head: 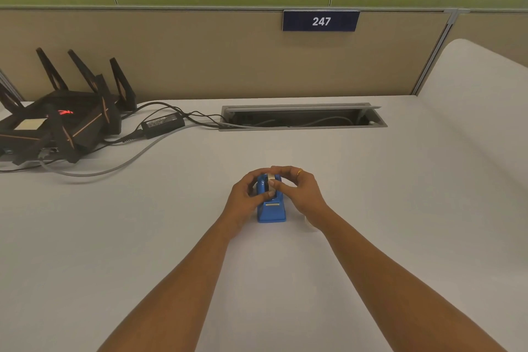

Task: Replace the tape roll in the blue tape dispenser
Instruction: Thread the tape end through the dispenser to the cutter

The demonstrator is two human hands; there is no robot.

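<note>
Both forearms reach to desk (371,194) centre, where the blue tape dispenser (271,210) stands. Left hand (246,197) fingers clasp its 9 o'clock side; right hand (300,188) fingers pinch the tape roll (271,178) on top. Judged step: seating or lifting the roll; next needs a straight, steady move.

Forearms: I'm seeing both bare, wearing no sleeves.
Right grip (300,190): I'm seeing it wearing a gold ring (299,171).

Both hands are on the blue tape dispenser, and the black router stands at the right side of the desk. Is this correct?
Not fully. The head view shows the black router at the left side of the desk. Both the left hand and right hand are on the blue tape dispenser.
</note>
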